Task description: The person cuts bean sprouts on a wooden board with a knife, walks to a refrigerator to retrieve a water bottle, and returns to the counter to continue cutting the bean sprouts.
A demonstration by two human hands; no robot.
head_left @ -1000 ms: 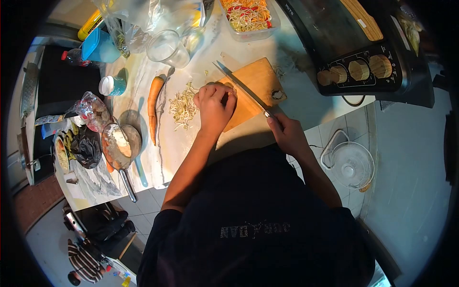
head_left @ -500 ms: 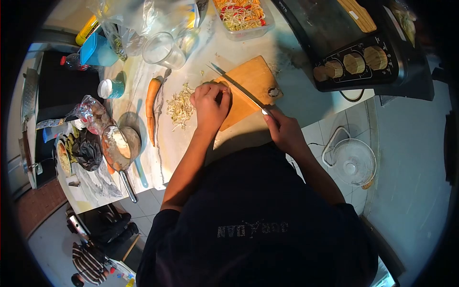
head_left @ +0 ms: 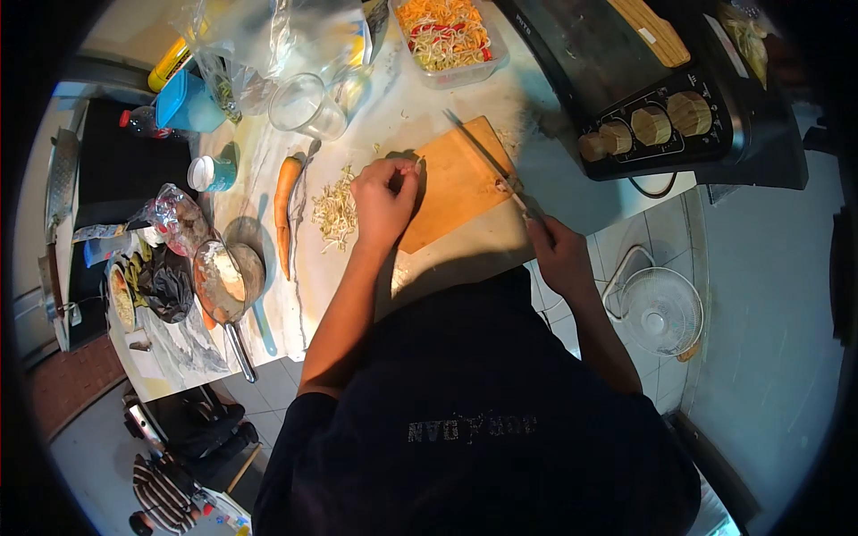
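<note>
A wooden cutting board [head_left: 456, 192] lies at the middle of the marble-patterned table. My right hand [head_left: 559, 255] is wrapped round the handle of a knife [head_left: 487, 156], whose blade points up and left over the board's right part. At the board's left edge my left hand [head_left: 384, 196] is pinched closed; a small pale bit shows at its fingertips, too small to name. A pile of bean sprouts [head_left: 335, 213] lies left of that hand, and a carrot [head_left: 285, 210] further left. Near the knife, a small piece [head_left: 500, 186] sits on the board.
A plastic tub of shredded vegetables [head_left: 447, 40] stands at the back, with a clear cup [head_left: 307, 107] left of it. A black stove [head_left: 661, 129] is at the right. A strainer [head_left: 225, 281], bags and a lidded jar [head_left: 212, 173] stand left. A fan [head_left: 661, 308] is on the floor.
My right hand has moved right and down with the knife, away from my left hand. The board has turned slightly. My left hand has shifted a little left, still pinched.
</note>
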